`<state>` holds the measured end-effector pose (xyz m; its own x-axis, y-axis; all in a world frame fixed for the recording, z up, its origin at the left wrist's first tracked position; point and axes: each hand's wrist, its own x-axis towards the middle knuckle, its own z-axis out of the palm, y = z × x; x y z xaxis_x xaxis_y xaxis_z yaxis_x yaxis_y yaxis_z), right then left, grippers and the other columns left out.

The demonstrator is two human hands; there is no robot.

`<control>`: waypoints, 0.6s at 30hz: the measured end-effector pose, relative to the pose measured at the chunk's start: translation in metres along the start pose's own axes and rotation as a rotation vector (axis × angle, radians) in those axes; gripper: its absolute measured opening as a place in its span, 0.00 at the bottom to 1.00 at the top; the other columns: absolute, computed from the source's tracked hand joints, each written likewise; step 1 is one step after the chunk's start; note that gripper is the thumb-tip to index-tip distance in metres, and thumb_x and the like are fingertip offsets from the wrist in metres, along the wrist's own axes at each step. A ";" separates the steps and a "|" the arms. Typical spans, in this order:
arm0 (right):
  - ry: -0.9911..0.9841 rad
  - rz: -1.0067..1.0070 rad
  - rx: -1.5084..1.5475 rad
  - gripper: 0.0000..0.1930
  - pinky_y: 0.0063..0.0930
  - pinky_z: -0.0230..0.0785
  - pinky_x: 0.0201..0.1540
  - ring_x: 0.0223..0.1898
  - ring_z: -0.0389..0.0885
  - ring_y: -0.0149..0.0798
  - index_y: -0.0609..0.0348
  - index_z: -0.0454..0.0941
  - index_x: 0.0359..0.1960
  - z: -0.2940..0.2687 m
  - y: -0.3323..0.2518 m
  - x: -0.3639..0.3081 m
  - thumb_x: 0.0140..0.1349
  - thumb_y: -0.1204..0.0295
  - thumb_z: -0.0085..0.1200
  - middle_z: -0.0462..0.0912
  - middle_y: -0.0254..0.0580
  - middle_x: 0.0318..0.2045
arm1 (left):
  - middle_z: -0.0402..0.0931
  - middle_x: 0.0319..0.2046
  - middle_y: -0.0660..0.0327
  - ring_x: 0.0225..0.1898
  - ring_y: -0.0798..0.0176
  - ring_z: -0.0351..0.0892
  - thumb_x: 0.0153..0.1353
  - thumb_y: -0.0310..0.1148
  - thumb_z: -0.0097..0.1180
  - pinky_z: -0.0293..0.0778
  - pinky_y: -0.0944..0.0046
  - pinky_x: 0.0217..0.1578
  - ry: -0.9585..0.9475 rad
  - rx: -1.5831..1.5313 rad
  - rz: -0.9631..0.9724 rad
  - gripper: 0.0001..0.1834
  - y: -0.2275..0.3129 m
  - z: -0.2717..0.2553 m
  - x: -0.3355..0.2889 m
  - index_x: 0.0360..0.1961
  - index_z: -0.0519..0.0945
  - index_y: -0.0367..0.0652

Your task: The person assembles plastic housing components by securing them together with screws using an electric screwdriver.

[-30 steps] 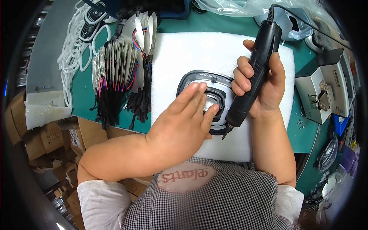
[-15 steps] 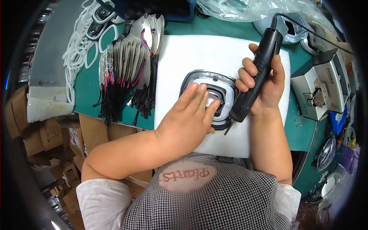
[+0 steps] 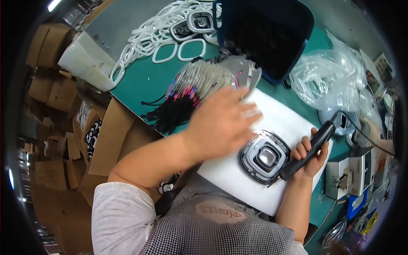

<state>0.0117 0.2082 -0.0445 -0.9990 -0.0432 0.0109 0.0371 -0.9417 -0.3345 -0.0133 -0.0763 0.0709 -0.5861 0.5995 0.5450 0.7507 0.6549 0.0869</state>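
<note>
Lens housing uncovered on the foam, between your two hands

The grey and black housing [image 3: 256,158] sits on the white foam sheet [image 3: 225,175], its round lens [image 3: 267,157] facing up. It lies to the right of your left hand [image 3: 223,125] and to the left of your right hand [image 3: 312,155], so the piece is flanked on both sides.

Your left hand is blurred, with its fingers loosely spread and seemingly nothing in them. It hovers toward the bundle of wired grey panels [image 3: 206,80]; its thumb side is just beside the housing's upper left edge. Whether the fingers touch the panels or the foam, you cannot tell from this view.

Your right hand is wrapped around the black electric screwdriver [image 3: 309,149]. The tool slants down and to the left, its bit just beside the housing's lower right rim; contact there is unclear.

Beyond the panels, on the green mat [image 3: 138,91], stands a dark blue bin [image 3: 309,25]. White rings [image 3: 146,36] are heaped to its left, and a clear plastic bag [image 3: 321,78] lies to its right.
</note>
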 end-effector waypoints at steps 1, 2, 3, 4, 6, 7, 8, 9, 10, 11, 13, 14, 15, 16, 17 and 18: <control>-0.007 0.000 0.001 0.27 0.27 0.67 0.23 0.21 0.66 0.31 0.56 0.66 0.60 0.001 -0.002 -0.002 0.69 0.49 0.43 0.67 0.37 0.25 | 0.79 0.46 0.59 0.54 0.48 0.74 0.49 0.40 0.66 0.68 0.49 0.55 0.053 0.009 -0.055 0.18 -0.022 -0.008 0.004 0.42 0.83 0.47; -0.013 -0.005 -0.010 0.27 0.27 0.67 0.23 0.21 0.66 0.31 0.56 0.66 0.60 0.000 -0.003 -0.001 0.69 0.49 0.43 0.67 0.37 0.25 | 0.81 0.43 0.58 0.51 0.48 0.77 0.50 0.39 0.66 0.71 0.51 0.52 0.105 0.009 -0.107 0.17 -0.048 -0.010 0.007 0.41 0.84 0.47; -0.015 0.002 0.000 0.28 0.28 0.67 0.23 0.21 0.66 0.31 0.56 0.65 0.61 0.002 -0.002 -0.001 0.69 0.49 0.43 0.67 0.37 0.25 | 0.81 0.42 0.57 0.48 0.49 0.78 0.52 0.38 0.65 0.72 0.53 0.50 0.139 0.055 -0.180 0.16 -0.072 -0.016 0.008 0.42 0.84 0.46; -0.011 0.008 0.007 0.28 0.28 0.67 0.24 0.21 0.66 0.32 0.57 0.65 0.61 0.002 -0.003 -0.001 0.69 0.49 0.43 0.67 0.37 0.25 | 0.82 0.40 0.56 0.46 0.50 0.79 0.54 0.38 0.64 0.74 0.56 0.48 0.171 0.094 -0.252 0.16 -0.095 -0.018 0.008 0.43 0.84 0.46; -0.014 0.009 0.002 0.28 0.28 0.67 0.24 0.21 0.66 0.32 0.57 0.65 0.61 0.002 -0.001 0.001 0.69 0.49 0.43 0.67 0.37 0.25 | 0.82 0.41 0.53 0.45 0.50 0.80 0.57 0.40 0.60 0.74 0.56 0.47 0.067 0.021 -0.580 0.16 -0.132 -0.022 0.013 0.42 0.84 0.44; -0.010 0.015 0.008 0.28 0.28 0.67 0.23 0.21 0.66 0.32 0.56 0.65 0.61 0.002 0.000 0.001 0.69 0.49 0.43 0.67 0.37 0.25 | 0.82 0.40 0.54 0.45 0.53 0.80 0.58 0.40 0.59 0.74 0.59 0.46 0.002 -0.019 -0.668 0.16 -0.150 -0.020 0.018 0.44 0.84 0.44; -0.005 0.024 0.015 0.28 0.28 0.67 0.23 0.21 0.66 0.32 0.56 0.64 0.61 0.002 0.001 0.002 0.69 0.49 0.43 0.67 0.37 0.25 | 0.83 0.39 0.55 0.44 0.56 0.80 0.60 0.40 0.58 0.73 0.63 0.45 -0.064 -0.059 -0.757 0.16 -0.167 -0.017 0.022 0.46 0.83 0.44; -0.003 0.025 0.004 0.28 0.28 0.67 0.23 0.21 0.66 0.31 0.56 0.64 0.62 0.000 0.002 0.003 0.68 0.49 0.43 0.67 0.37 0.25 | 0.83 0.39 0.55 0.44 0.56 0.80 0.60 0.40 0.58 0.73 0.63 0.45 -0.058 -0.059 -0.759 0.16 -0.186 -0.009 0.025 0.46 0.83 0.44; -0.006 0.026 -0.001 0.28 0.28 0.67 0.23 0.21 0.66 0.31 0.56 0.64 0.62 0.000 0.003 0.005 0.68 0.49 0.43 0.67 0.37 0.25 | 0.83 0.40 0.54 0.44 0.55 0.81 0.59 0.44 0.58 0.74 0.61 0.46 -0.152 -0.148 -0.812 0.18 -0.205 0.004 0.028 0.44 0.84 0.43; -0.015 0.029 -0.003 0.28 0.28 0.66 0.23 0.21 0.66 0.31 0.56 0.64 0.62 0.000 0.003 0.005 0.68 0.49 0.43 0.67 0.37 0.25 | 0.83 0.41 0.54 0.44 0.53 0.81 0.58 0.49 0.59 0.74 0.58 0.47 -0.252 -0.241 -0.859 0.21 -0.214 0.013 0.033 0.43 0.84 0.43; -0.006 0.026 -0.008 0.28 0.27 0.64 0.23 0.20 0.66 0.32 0.55 0.63 0.61 0.000 0.002 0.004 0.68 0.48 0.43 0.67 0.36 0.25 | 0.83 0.40 0.53 0.43 0.54 0.81 0.56 0.52 0.60 0.74 0.59 0.46 -0.392 -0.168 -0.839 0.25 -0.220 0.036 0.049 0.43 0.84 0.42; -0.001 0.013 -0.016 0.28 0.27 0.64 0.23 0.20 0.66 0.32 0.55 0.63 0.61 0.002 0.001 0.004 0.68 0.48 0.43 0.67 0.36 0.25 | 0.83 0.38 0.51 0.41 0.55 0.81 0.54 0.56 0.62 0.74 0.59 0.45 -0.529 -0.089 -0.813 0.29 -0.220 0.047 0.059 0.43 0.84 0.40; 0.006 0.015 -0.013 0.28 0.27 0.64 0.23 0.20 0.66 0.32 0.54 0.63 0.62 0.004 0.001 0.004 0.68 0.49 0.43 0.67 0.36 0.25 | 0.82 0.40 0.50 0.42 0.53 0.81 0.53 0.63 0.60 0.74 0.58 0.46 -0.558 -0.068 -0.857 0.34 -0.221 0.056 0.068 0.42 0.84 0.40; 0.023 -0.003 -0.019 0.28 0.28 0.64 0.23 0.20 0.66 0.32 0.53 0.63 0.62 0.008 -0.003 0.000 0.68 0.49 0.43 0.67 0.36 0.26 | 0.82 0.40 0.49 0.44 0.50 0.81 0.54 0.64 0.56 0.73 0.56 0.47 -0.585 -0.025 -0.789 0.34 -0.225 0.068 0.072 0.42 0.84 0.41; -0.001 -0.003 -0.001 0.27 0.28 0.64 0.23 0.20 0.66 0.31 0.52 0.64 0.61 0.004 -0.005 -0.003 0.68 0.49 0.44 0.67 0.35 0.26 | 0.82 0.41 0.48 0.45 0.48 0.80 0.54 0.66 0.52 0.73 0.53 0.48 -0.603 0.007 -0.703 0.35 -0.228 0.078 0.078 0.41 0.85 0.43; -0.036 -0.022 0.029 0.25 0.28 0.65 0.23 0.20 0.66 0.31 0.49 0.66 0.61 -0.002 -0.004 -0.005 0.68 0.49 0.44 0.67 0.34 0.25 | 0.82 0.40 0.47 0.45 0.48 0.80 0.54 0.65 0.53 0.73 0.54 0.46 -0.598 -0.078 -0.678 0.34 -0.219 0.083 0.087 0.38 0.84 0.41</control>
<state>0.0167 0.2132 -0.0446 -0.9981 -0.0340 0.0515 0.0166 -0.9516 -0.3068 -0.2541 -0.1296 0.0302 -0.9540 0.2496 -0.1662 0.1923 0.9345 0.2995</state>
